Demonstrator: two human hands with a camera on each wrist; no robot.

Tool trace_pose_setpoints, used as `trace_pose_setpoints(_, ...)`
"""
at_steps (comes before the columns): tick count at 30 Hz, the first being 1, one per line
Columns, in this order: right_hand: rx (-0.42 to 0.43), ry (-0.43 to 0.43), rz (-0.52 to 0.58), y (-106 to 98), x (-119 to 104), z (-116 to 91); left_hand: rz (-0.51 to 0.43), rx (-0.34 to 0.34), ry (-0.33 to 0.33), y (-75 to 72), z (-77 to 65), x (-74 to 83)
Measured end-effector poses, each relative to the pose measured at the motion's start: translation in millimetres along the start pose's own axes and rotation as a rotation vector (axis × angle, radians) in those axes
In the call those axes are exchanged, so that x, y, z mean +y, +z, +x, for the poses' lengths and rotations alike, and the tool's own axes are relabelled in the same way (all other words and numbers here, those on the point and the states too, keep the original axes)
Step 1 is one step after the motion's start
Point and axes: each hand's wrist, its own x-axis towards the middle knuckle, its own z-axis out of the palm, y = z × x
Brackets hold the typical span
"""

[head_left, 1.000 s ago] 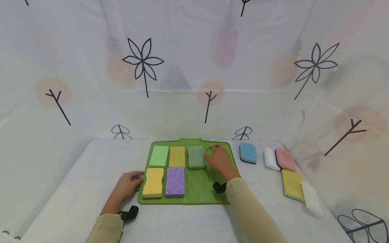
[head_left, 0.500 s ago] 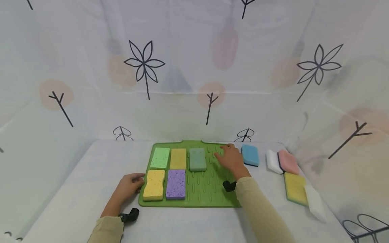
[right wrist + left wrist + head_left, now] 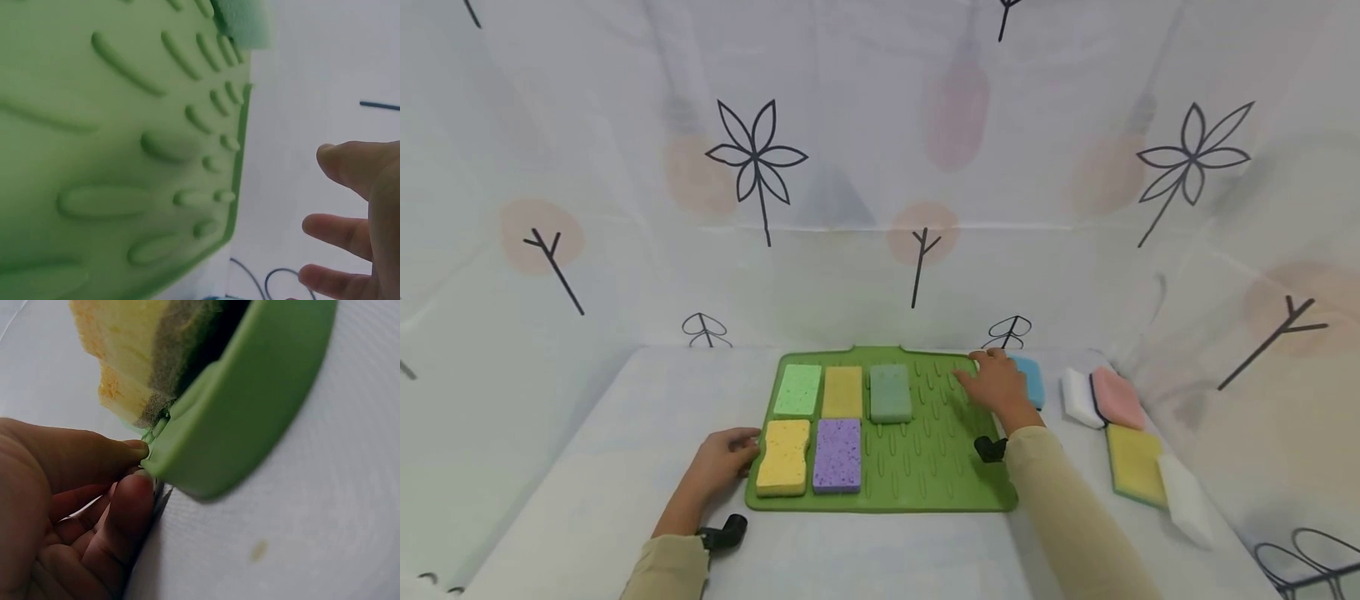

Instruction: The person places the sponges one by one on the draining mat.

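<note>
A green ridged mat (image 3: 925, 467) lies on the table with several sponges on its left and middle. My left hand (image 3: 722, 460) is at its left edge; in the left wrist view the thumb (image 3: 94, 453) and a finger pinch the mat's rim (image 3: 219, 444), beside a yellow sponge (image 3: 125, 337). Over the mat's upper right corner, my right hand (image 3: 997, 385) is spread and holds nothing. It partly hides a blue sponge (image 3: 1032, 382) just beyond. On the mat are a light green sponge (image 3: 797, 391), a mustard one (image 3: 842, 392), a grey-green one (image 3: 891, 394), a wavy-sided yellow one (image 3: 784, 457) and a purple one (image 3: 837, 455).
To the right, off the mat, sit a white sponge (image 3: 1081, 398), a pink sponge (image 3: 1117, 398), a yellow sponge with a green underside (image 3: 1137, 462) and a white piece (image 3: 1183, 500). A printed cloth wall (image 3: 850, 275) rises behind the table.
My right hand has moved right, from beside the grey-green sponge to the mat's right edge, now overlapping the blue sponge. The left hand stays at the mat's left edge.
</note>
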Motion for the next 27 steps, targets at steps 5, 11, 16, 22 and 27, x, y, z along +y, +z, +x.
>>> trace_pose_setpoints(5, -0.019, 0.001, -0.003, -3, 11, 3, -0.008, -0.001, 0.009, 0.8, 2.7, -1.0)
trace_pose_setpoints(11, -0.04, 0.016, 0.004, 0, 23, 5, 0.009, -0.003, 0.008, -0.4, 2.5, -3.3)
trace_pose_setpoints(16, -0.05, 0.028, 0.026, 4, 31, 6, 0.015, 0.002, 0.002, 0.4, 0.9, -5.2)
trace_pose_setpoints(22, -0.068, 0.053, 0.034, 7, 43, 7, 0.003, 0.007, 0.004, 1.1, 0.4, -4.3)
trace_pose_setpoints(27, -0.081, 0.069, 0.038, 5, 50, 12, 0.003, 0.008, 0.011, 0.7, 2.7, -1.2)
